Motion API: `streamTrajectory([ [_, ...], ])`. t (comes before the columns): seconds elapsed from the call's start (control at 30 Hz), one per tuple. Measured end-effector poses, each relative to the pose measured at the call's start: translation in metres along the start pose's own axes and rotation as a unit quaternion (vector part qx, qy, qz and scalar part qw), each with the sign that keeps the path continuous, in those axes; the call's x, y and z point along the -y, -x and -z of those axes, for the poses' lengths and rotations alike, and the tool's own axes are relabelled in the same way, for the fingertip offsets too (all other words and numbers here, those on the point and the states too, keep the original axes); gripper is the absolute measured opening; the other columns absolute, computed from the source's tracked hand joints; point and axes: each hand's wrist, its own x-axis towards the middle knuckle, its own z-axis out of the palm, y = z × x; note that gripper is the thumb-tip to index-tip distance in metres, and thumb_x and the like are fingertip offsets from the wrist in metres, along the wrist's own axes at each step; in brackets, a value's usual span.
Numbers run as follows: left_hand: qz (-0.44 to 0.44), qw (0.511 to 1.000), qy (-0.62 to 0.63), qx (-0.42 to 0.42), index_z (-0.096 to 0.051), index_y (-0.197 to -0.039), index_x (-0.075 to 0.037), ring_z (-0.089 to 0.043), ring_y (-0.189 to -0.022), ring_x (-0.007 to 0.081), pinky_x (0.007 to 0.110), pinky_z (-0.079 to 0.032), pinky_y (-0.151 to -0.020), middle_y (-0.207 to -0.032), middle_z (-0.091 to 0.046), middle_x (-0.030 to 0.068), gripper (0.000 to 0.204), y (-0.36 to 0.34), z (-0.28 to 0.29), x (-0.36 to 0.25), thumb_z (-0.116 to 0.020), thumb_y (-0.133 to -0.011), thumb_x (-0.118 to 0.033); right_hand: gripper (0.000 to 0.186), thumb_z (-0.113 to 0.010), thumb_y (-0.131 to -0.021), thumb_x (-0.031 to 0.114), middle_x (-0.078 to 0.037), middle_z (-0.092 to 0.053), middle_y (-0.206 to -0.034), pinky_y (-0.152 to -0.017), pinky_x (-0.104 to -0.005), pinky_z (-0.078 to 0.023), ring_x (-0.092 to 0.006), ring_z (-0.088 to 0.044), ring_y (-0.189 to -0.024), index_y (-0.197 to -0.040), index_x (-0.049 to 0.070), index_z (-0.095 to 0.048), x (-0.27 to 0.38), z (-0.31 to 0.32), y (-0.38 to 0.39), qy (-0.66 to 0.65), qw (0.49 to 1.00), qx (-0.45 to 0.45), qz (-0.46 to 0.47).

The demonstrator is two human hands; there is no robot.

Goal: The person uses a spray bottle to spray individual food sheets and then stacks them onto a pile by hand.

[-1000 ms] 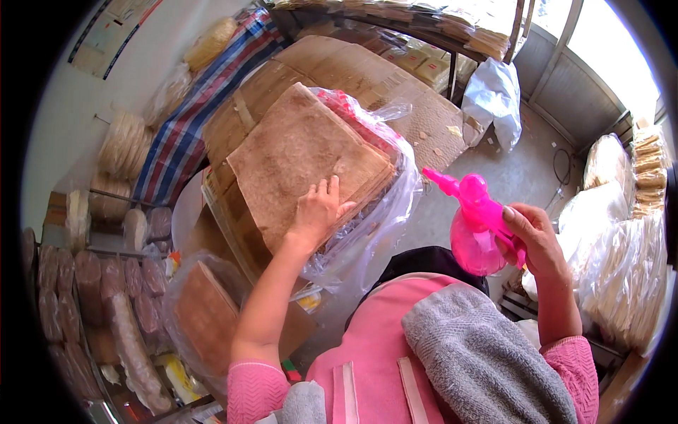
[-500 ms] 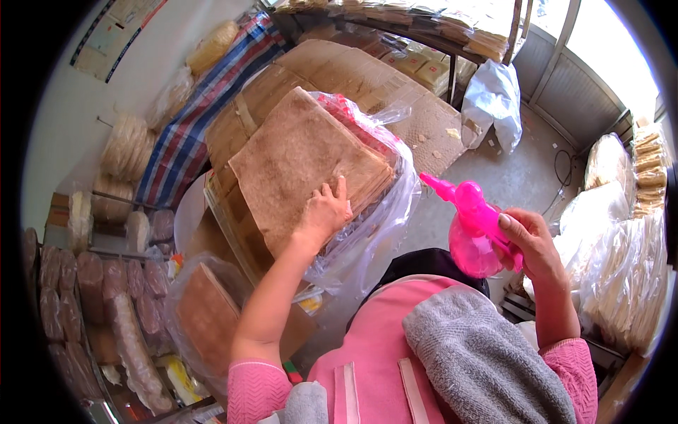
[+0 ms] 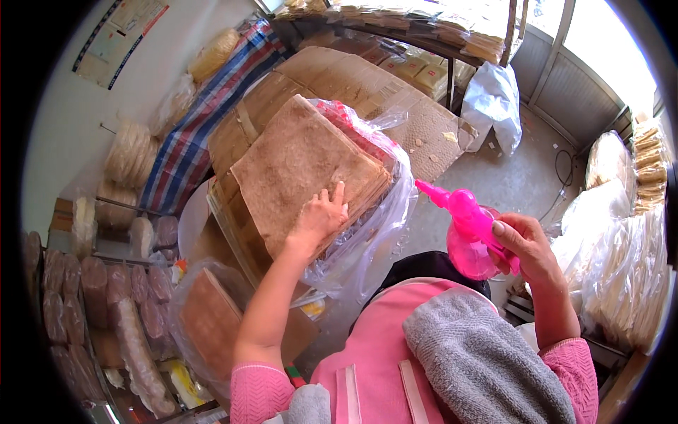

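A thick stack of square brown sheets (image 3: 282, 169) lies in front of me on a flattened cardboard box (image 3: 339, 78). Clear plastic wrap with a red pattern (image 3: 367, 134) runs along the stack's right side. My left hand (image 3: 321, 219) rests on the top sheet near its right corner, fingers spread. Off to the right, my right hand (image 3: 526, 244) is wrapped round the handle of a bright pink spray bottle (image 3: 470, 240). The bottle's nozzle points left, toward the stack, and stands apart from it.
A second brown stack in clear plastic (image 3: 212, 304) stands at the lower left, beside a rack of bagged goods (image 3: 95, 283). Striped woven cloth (image 3: 205, 120) leans along the left wall. Bagged pale bundles (image 3: 621, 261) line the right; a white sack (image 3: 491, 106) sits by the shelf.
The view has shifted slightly. My left hand stays on the stack, and the spray bottle remains in my right hand in nearly the same place.
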Motion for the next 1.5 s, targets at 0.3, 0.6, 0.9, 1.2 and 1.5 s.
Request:
streamTrajectory([
  [0.3, 0.01, 1.0, -0.019, -0.006, -0.044, -0.126, -0.002, -0.061, -0.071, 0.0334, 0.04, -0.054, -0.061, -0.083, -0.057, 0.0188, 0.053, -0.001, 0.004, -0.008, -0.056, -0.08, -0.027, 0.038, -0.062, -0.086, 0.036, 0.0, -0.051, -0.061, -0.042, -0.0209, -0.033, -0.0071, -0.047, -0.048, -0.084, -0.001, -0.06, 0.001, 0.001, -0.001, 0.006, 1.0, 0.005, 0.0],
  [0.6, 0.027, 0.998, -0.046, -0.029, -0.045, -0.123, 0.003, -0.061, -0.069, 0.0343, 0.038, -0.053, -0.059, -0.084, -0.056, 0.0213, 0.061, -0.005, -0.012, -0.018, -0.059, -0.08, -0.037, 0.037, -0.063, -0.086, 0.036, 0.0, -0.051, -0.061, -0.042, -0.0212, -0.033, -0.0075, -0.047, -0.048, -0.083, -0.001, -0.059, 0.0, -0.001, -0.005, 0.003, 1.0, 0.017, -0.001],
  [0.9, 0.024, 0.999, -0.008, 0.027, -0.044, -0.123, 0.002, -0.062, -0.073, 0.0349, 0.04, -0.053, -0.061, -0.087, -0.056, 0.0223, 0.058, -0.01, -0.004, -0.01, -0.053, -0.086, -0.042, 0.038, -0.063, -0.085, 0.036, 0.0, -0.051, -0.06, -0.042, -0.0214, -0.033, -0.0076, -0.047, -0.048, -0.082, -0.001, -0.059, 0.001, -0.001, -0.006, 0.003, 1.0, 0.013, -0.003],
  [1.2, 0.027, 0.998, 0.016, 0.052, -0.043, -0.125, 0.001, -0.061, -0.076, 0.0396, 0.044, -0.053, -0.064, -0.09, -0.056, 0.0252, 0.052, -0.012, 0.003, -0.009, -0.049, -0.09, -0.037, 0.042, -0.062, -0.085, 0.038, -0.004, -0.055, -0.059, -0.038, -0.02, -0.034, -0.008, -0.047, -0.042, -0.092, -0.003, -0.059, -0.006, 0.002, -0.007, 0.018, 1.0, 0.016, 0.012],
  [1.5, 0.058, 0.996, -0.066, 0.008, -0.045, -0.124, 0.001, -0.06, -0.069, 0.034, 0.038, -0.053, -0.057, -0.084, -0.055, 0.0254, 0.056, -0.011, -0.006, -0.025, -0.057, -0.078, -0.029, 0.039, -0.063, -0.085, 0.037, -0.001, -0.052, -0.059, -0.041, -0.0208, -0.034, -0.0077, -0.047, -0.046, -0.084, -0.001, -0.059, 0.0, 0.001, -0.003, 0.016, 1.0, 0.017, 0.007],
])
